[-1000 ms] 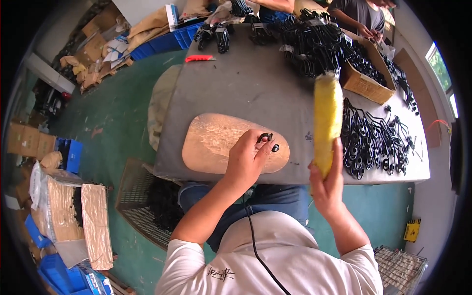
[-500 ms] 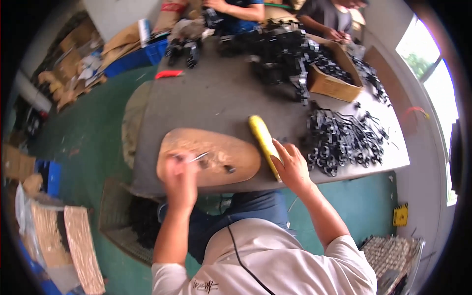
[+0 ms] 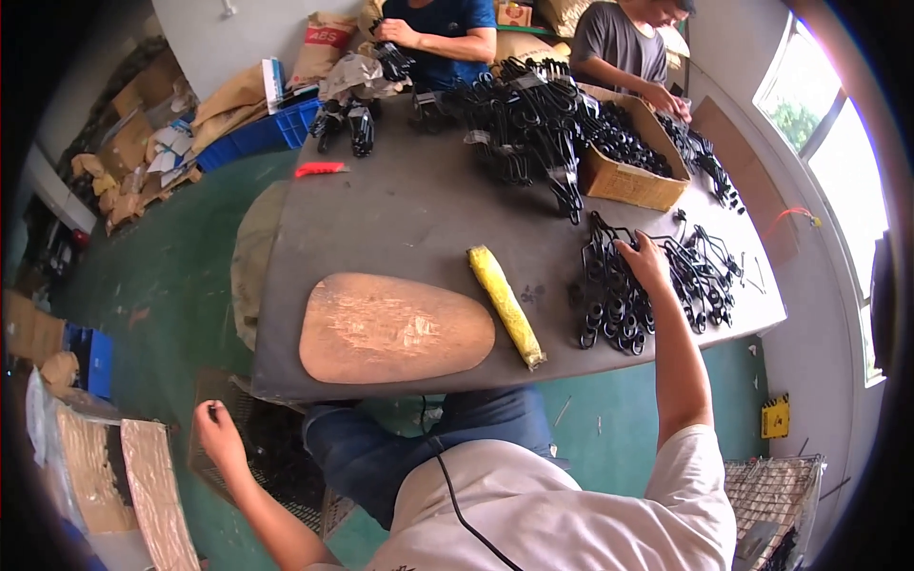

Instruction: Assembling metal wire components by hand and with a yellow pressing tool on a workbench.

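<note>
My right hand [image 3: 647, 264] is at the pile of black hooked parts [image 3: 617, 309] on the right of the table, its bent fingers closed on one of the thin black hooks. Well out to the left, beyond the table edge and next to a mesh basket [image 3: 214, 466], my left hand [image 3: 221, 436] is closed around a small dark thing [image 3: 213, 411], mostly hidden by the fingers. In front of me lies a worn, rounded wooden board [image 3: 381, 328] with a scraped middle. A yellow wrapped roll [image 3: 505, 306] rests slantwise between the board and the pile.
A cardboard box [image 3: 633, 186] of small black parts stands at the back right, beside a heap of bundled black hooked parts [image 3: 528, 119]. A red-handled tool [image 3: 321, 169] lies far left. Two people work across the grey table [image 3: 409, 209]. A blue crate [image 3: 243, 143] stands beyond.
My left hand has swung from over the board to beside the basket. The pointed metal tool and small black piece have gone from the board. My right hand has left the yellow roll for the pile.
</note>
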Tool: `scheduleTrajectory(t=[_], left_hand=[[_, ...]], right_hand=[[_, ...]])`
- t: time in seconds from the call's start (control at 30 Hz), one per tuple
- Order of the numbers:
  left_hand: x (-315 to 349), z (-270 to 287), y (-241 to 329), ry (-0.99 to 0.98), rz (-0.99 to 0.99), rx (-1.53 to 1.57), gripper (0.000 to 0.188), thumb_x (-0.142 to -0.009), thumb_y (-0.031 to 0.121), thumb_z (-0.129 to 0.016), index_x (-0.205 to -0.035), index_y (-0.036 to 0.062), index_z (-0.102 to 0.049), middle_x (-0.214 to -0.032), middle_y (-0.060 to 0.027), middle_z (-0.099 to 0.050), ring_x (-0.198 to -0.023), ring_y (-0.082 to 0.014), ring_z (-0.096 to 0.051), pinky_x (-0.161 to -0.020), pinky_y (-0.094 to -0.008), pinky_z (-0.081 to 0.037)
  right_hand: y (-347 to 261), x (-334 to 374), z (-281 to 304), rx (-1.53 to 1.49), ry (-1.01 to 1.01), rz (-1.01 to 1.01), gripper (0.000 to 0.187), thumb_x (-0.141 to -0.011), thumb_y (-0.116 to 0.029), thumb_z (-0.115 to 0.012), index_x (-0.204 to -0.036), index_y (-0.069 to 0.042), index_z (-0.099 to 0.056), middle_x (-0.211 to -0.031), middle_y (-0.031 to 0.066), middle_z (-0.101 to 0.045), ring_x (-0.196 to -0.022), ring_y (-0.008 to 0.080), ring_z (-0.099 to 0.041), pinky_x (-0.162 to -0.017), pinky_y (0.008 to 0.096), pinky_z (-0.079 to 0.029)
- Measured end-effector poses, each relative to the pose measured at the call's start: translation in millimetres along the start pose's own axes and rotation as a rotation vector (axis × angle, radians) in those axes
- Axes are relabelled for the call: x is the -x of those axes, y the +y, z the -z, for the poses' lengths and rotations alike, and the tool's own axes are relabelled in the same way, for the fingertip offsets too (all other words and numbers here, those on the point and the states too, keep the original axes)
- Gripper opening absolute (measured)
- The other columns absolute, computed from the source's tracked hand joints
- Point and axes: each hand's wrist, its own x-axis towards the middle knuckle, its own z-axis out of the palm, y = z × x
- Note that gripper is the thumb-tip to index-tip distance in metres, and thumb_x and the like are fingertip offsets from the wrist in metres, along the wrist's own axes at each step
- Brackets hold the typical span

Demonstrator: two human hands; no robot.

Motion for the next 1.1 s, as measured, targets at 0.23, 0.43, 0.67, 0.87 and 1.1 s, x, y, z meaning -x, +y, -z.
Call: scheduleTrajectory(t=[0.23,0.43,0.67,0.87,1.1], left_hand=[[18.7,-27.7,91.8,-0.1,-0.184,0.137,0.036,-0.096,0.021,-0.063,-0.127,0.0017,-0.058,-0.124,-0.0186,-0.059,-0.106,-0.0327,-0.06,-0.091,-0.0403,-0.049],[47.7,-49.1,185.3,-0.247,-0.42,0.454,0.03,-0.092,0.01,-0.067,-0.121,0.0036,-0.061,-0.11,-0.0091,-0.062,-0.071,-0.0141,-0.052,-0.07,-0.0284,-0.049],[69.7,-74.6,213.3,-0.411,-0.451,0.588,0.028,-0.091,0.009,-0.068,-0.118,0.0035,-0.062,-0.109,-0.01,-0.064,-0.067,-0.0141,-0.056,-0.066,-0.0285,-0.05],[82.8,-86.1,241.7,-0.557,-0.496,0.697,0.026,-0.093,0.01,-0.068,-0.118,0.0031,-0.062,-0.104,-0.008,-0.065,-0.068,-0.0117,-0.057,-0.065,-0.0271,-0.05],[82.4,-100.8,284.6,-0.57,-0.543,0.839,0.037,-0.093,0.017,-0.069,-0.125,0.0022,-0.059,-0.11,-0.01,-0.065,-0.091,-0.0161,-0.061,-0.078,-0.0293,-0.052]], right_hand=[[-29.9,-12.8,7.8,0.141,-0.052,-0.055,0.06,-0.077,-0.038,-0.066,-0.13,-0.01,-0.062,-0.129,0.0165,-0.062,-0.125,0.0318,-0.055,-0.106,0.0432,-0.043],[-41.8,27.4,10.0,0.202,0.248,0.068,0.055,-0.078,-0.031,-0.068,-0.128,-0.012,-0.061,-0.116,0.012,-0.063,-0.119,0.029,-0.055,-0.102,0.0448,-0.04],[-27.8,58.2,22.7,-0.249,0.336,0.266,0.055,-0.077,-0.018,-0.071,-0.131,-0.008,-0.059,-0.109,0.0116,-0.063,-0.105,0.0279,-0.058,-0.096,0.0411,-0.045],[-55.4,87.8,49.4,-0.315,0.48,0.39,0.058,-0.076,-0.009,-0.071,-0.133,-0.006,-0.057,-0.114,0.0121,-0.058,-0.108,0.0295,-0.054,-0.099,0.0406,-0.043],[-121.1,112.9,87.1,-0.358,0.376,0.685,0.06,-0.073,-0.006,-0.072,-0.132,-0.007,-0.059,-0.113,0.0131,-0.059,-0.109,0.0331,-0.054,-0.1,0.043,-0.043]])
